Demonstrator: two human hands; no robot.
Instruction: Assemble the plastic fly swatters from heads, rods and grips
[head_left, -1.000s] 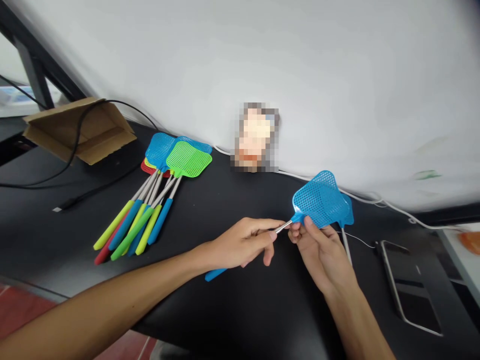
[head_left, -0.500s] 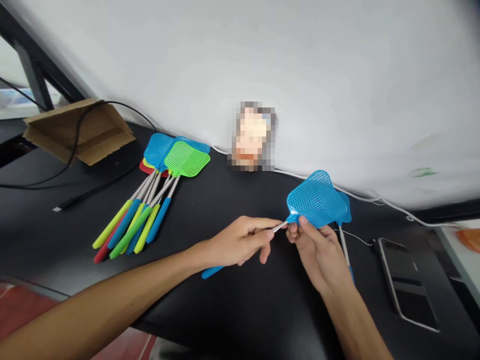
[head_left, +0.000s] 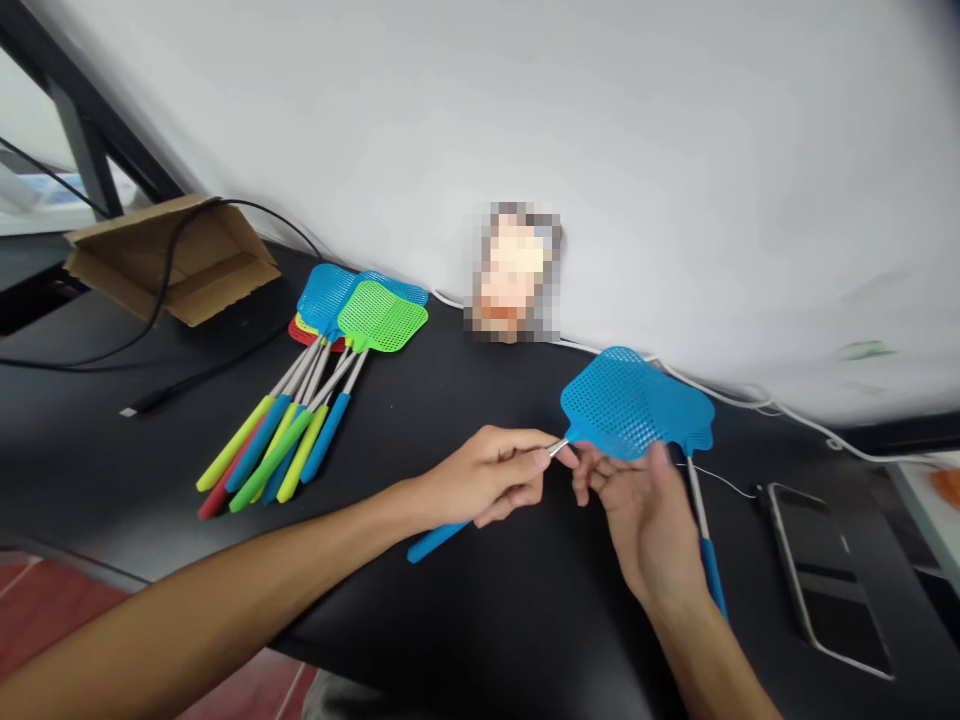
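My left hand (head_left: 499,475) is closed around the metal shaft of a blue fly swatter (head_left: 611,400), whose blue handle end sticks out below the wrist. My right hand (head_left: 645,515) is just under the perforated head, fingers apart and thumb up by its lower edge; whether it touches the head I cannot tell. Behind that head, partly covered, a second blue fly swatter (head_left: 697,500) lies on the table with its handle toward me. On the left several fly swatters (head_left: 382,318) lie in a fanned pile, with green, blue, yellow and red parts.
An open cardboard box (head_left: 217,290) lies at the back left, with a black cable (head_left: 169,265) looping over it. A phone (head_left: 832,580) rests on the black table (head_left: 540,620) at right. A blurred-out object (head_left: 514,275) leans on the white wall (head_left: 675,180).
My right hand has let go of the swatter's head and dropped slightly, its fingers opening. My left hand keeps its hold on the shaft. The view has shifted slightly.
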